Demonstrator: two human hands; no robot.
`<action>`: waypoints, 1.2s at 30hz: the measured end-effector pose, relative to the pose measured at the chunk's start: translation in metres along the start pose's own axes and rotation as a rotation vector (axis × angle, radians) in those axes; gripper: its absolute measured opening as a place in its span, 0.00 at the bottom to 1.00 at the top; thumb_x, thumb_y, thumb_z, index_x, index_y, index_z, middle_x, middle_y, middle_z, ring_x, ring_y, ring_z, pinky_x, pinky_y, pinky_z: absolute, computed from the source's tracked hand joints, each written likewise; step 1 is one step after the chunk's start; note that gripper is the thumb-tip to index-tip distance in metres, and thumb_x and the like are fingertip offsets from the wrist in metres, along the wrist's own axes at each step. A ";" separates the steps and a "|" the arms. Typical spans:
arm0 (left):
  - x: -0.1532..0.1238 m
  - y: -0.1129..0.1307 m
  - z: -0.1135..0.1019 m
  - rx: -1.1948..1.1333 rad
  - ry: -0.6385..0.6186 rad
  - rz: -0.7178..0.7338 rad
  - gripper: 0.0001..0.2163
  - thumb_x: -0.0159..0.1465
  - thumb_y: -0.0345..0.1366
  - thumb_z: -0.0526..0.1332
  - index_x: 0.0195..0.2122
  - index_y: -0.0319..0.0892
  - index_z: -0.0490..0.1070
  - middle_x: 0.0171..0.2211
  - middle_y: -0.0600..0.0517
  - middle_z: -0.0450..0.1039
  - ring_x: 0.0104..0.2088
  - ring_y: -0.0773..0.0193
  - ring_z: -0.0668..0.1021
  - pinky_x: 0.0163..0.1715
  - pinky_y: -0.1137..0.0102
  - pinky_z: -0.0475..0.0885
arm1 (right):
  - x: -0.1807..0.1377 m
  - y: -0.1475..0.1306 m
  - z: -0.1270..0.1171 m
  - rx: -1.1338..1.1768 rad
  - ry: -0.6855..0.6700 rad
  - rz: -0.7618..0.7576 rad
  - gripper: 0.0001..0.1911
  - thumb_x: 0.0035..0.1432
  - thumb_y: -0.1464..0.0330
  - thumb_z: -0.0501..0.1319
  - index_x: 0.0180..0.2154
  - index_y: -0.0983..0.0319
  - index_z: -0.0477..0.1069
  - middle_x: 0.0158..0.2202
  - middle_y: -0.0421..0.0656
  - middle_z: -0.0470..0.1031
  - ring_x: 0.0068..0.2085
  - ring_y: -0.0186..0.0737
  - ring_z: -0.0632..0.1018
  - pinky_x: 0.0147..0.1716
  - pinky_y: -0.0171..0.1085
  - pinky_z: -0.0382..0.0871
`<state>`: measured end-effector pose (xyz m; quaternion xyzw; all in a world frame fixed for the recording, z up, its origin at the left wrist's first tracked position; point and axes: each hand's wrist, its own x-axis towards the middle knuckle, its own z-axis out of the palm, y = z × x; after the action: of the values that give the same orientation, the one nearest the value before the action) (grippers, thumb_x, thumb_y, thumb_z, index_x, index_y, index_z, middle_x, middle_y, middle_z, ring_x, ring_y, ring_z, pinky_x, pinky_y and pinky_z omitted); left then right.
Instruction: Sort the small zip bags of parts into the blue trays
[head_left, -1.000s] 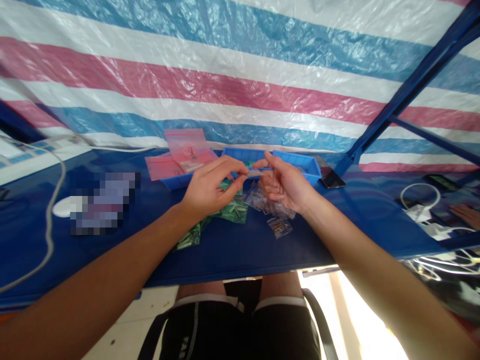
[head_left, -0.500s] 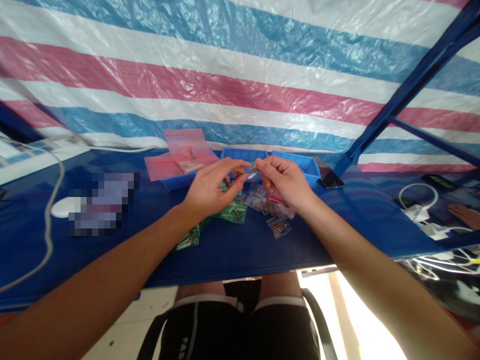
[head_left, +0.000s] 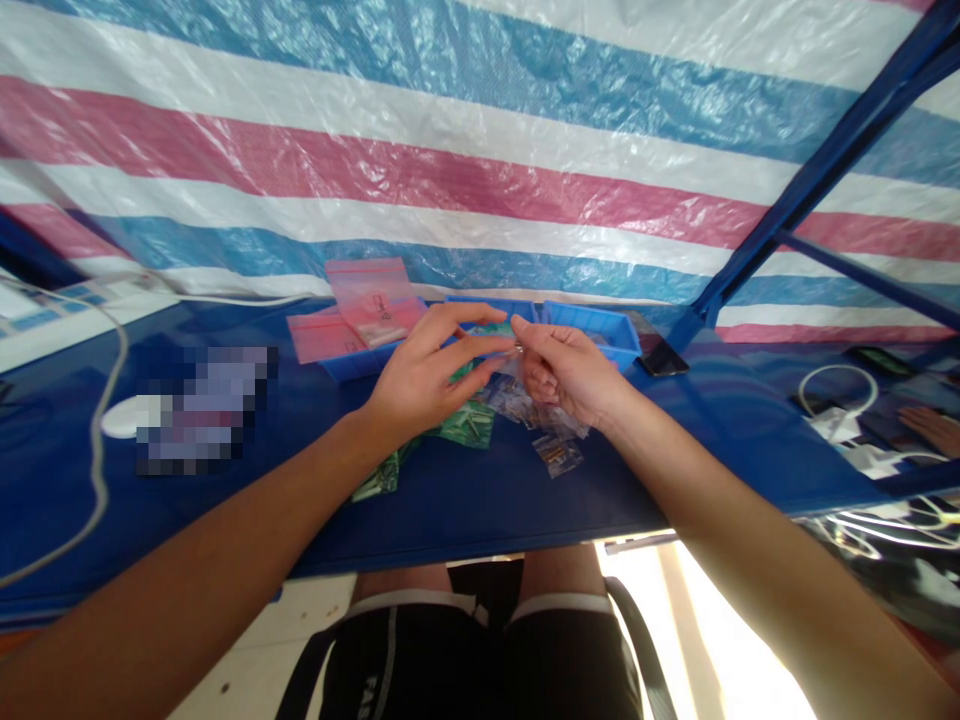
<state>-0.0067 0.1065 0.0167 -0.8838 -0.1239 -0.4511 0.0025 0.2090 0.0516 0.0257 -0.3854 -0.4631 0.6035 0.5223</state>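
Note:
My right hand is closed in a pinch above the middle of the table, gripping a small clear plastic bag whose contents are mostly hidden. My left hand faces it with thumb and fingers apart; its fingertips come close to the bag, and I cannot tell whether they touch. Below my right hand lies a pile of clear bags with small metal parts, and one such bag with brass-coloured parts rests nearer the front edge. Green bags of metal pins lie beneath my left hand.
Behind my hands stand blue bins, with pink zip bags on the left one. A dark phone lies to the right. Left are a white round object and a cable. Another person's hand shows far right.
My left hand's fingers have spread from a near pinch and stretched toward my right hand. The right fingers have curled in closer around the small bag.

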 end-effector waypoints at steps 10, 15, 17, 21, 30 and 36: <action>0.000 0.001 -0.001 -0.041 0.044 0.019 0.08 0.72 0.31 0.67 0.51 0.43 0.80 0.48 0.45 0.83 0.48 0.60 0.84 0.52 0.65 0.79 | 0.001 0.003 -0.001 -0.054 -0.031 -0.027 0.25 0.56 0.45 0.76 0.37 0.60 0.77 0.20 0.34 0.69 0.19 0.30 0.66 0.16 0.31 0.56; 0.000 0.004 -0.001 -0.034 0.043 -0.001 0.06 0.72 0.31 0.67 0.48 0.41 0.80 0.45 0.46 0.82 0.44 0.63 0.84 0.47 0.71 0.80 | 0.001 0.006 -0.001 -0.084 -0.065 -0.037 0.25 0.58 0.45 0.75 0.34 0.59 0.74 0.21 0.34 0.69 0.19 0.30 0.66 0.17 0.31 0.56; 0.000 0.004 -0.002 -0.036 0.044 -0.004 0.06 0.72 0.32 0.67 0.48 0.41 0.80 0.45 0.46 0.82 0.43 0.64 0.83 0.46 0.71 0.79 | 0.002 0.007 -0.001 -0.088 -0.073 -0.033 0.25 0.58 0.45 0.74 0.34 0.59 0.74 0.21 0.34 0.68 0.20 0.30 0.67 0.17 0.31 0.56; -0.001 0.004 -0.001 -0.053 0.035 -0.024 0.06 0.71 0.32 0.67 0.49 0.41 0.79 0.45 0.46 0.81 0.40 0.66 0.82 0.43 0.72 0.79 | 0.002 0.006 -0.001 -0.101 -0.067 -0.024 0.26 0.58 0.45 0.74 0.35 0.59 0.73 0.21 0.34 0.69 0.20 0.30 0.67 0.17 0.30 0.57; 0.000 0.006 -0.004 -0.068 -0.073 -0.059 0.05 0.73 0.33 0.65 0.48 0.42 0.78 0.40 0.48 0.80 0.38 0.63 0.80 0.40 0.70 0.76 | -0.001 0.007 0.001 -0.190 -0.099 -0.009 0.26 0.62 0.45 0.72 0.33 0.60 0.73 0.22 0.36 0.72 0.21 0.30 0.69 0.19 0.30 0.61; 0.000 0.007 -0.008 -0.056 -0.186 -0.077 0.06 0.74 0.34 0.61 0.46 0.41 0.77 0.40 0.48 0.78 0.39 0.62 0.80 0.41 0.68 0.75 | -0.003 0.010 -0.001 -0.261 -0.140 -0.008 0.27 0.64 0.42 0.68 0.32 0.60 0.74 0.24 0.38 0.74 0.23 0.33 0.73 0.23 0.32 0.68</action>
<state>-0.0109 0.0989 0.0224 -0.9162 -0.1448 -0.3702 -0.0512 0.2073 0.0487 0.0161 -0.4051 -0.5745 0.5613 0.4368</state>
